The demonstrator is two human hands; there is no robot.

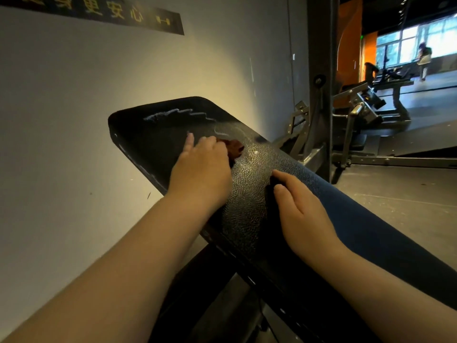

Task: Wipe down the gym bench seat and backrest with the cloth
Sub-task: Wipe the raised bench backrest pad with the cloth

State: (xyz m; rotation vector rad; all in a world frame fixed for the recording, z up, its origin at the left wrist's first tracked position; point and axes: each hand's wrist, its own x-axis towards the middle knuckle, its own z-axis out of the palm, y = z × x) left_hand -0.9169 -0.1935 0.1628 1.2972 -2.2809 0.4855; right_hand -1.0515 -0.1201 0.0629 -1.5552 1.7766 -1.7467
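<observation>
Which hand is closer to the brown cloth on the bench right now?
Left. The left hand holds the cloth against the bench pad; the right hand rests flat lower on that pad, apart from the cloth.

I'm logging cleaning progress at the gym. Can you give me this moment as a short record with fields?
surface: black textured bench pad, its far end towards the wall
tool: reddish-brown cloth, lying on the pad
left: left hand grips the cloth near the pad's far end
right: right hand rests flat on the pad, holding nothing
marks: pale streaks beyond the cloth
background: dark machine frame to the right
</observation>
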